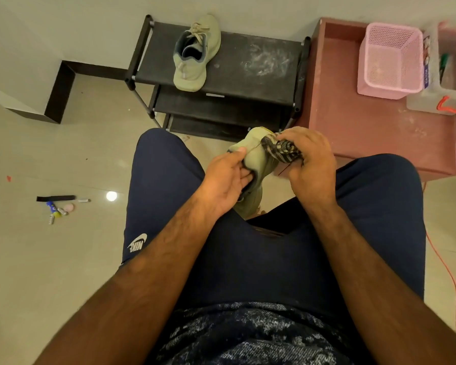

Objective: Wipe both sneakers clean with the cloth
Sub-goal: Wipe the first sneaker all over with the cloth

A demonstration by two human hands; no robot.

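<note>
1. Olive-green fabric: locate the held sneaker [256, 154] at frame centre, between the knees, long axis roughly 12 o'clock to 6 o'clock; toe end not determinable.
2. Find the left hand [227, 180] at 9 o'clock of that sneaker, thumb on the collar rim, fingers curled into the opening, gripping.
3. Find the right hand [311, 159] at 3 o'clock, fingers curled round the dark patterned cloth [279, 148], pressing it against the upper near the 12 o'clock end.
4. Expect the next stroke along the long axis, toward 6 o'clock; treat the left hand as brace.
5. Locate the second sneaker [195, 54] at 11 o'clock, well apart, on the black shoe rack [248, 67].
</note>
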